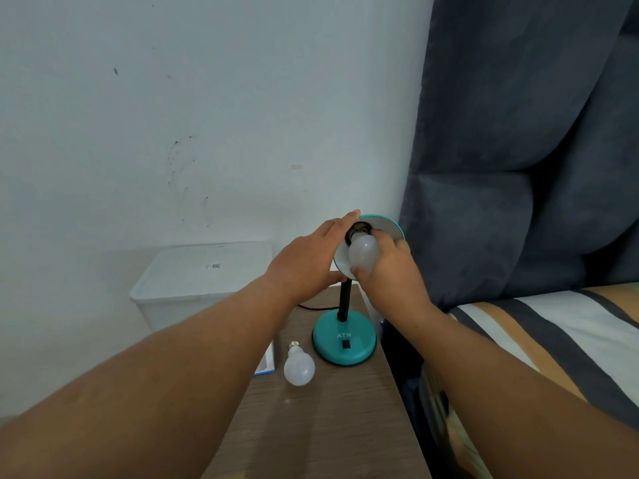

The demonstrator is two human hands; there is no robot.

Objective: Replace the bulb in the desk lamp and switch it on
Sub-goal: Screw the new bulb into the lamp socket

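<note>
A teal desk lamp stands on a brown wooden bedside table [328,426]; its round base [344,344] carries a black switch and the letters ATN. The lamp shade [392,229] is tilted toward me, white inside. My left hand [307,261] grips the shade's left rim. My right hand [390,271] holds a white bulb [363,252] whose screw end sits at the dark socket inside the shade. A second white bulb [299,366] lies loose on the table, left of the base.
A white and blue box [268,361] lies partly under my left forearm. A white plastic bin [193,281] stands against the wall, left of the table. A dark blue padded headboard [518,167] and a striped bed [553,340] fill the right.
</note>
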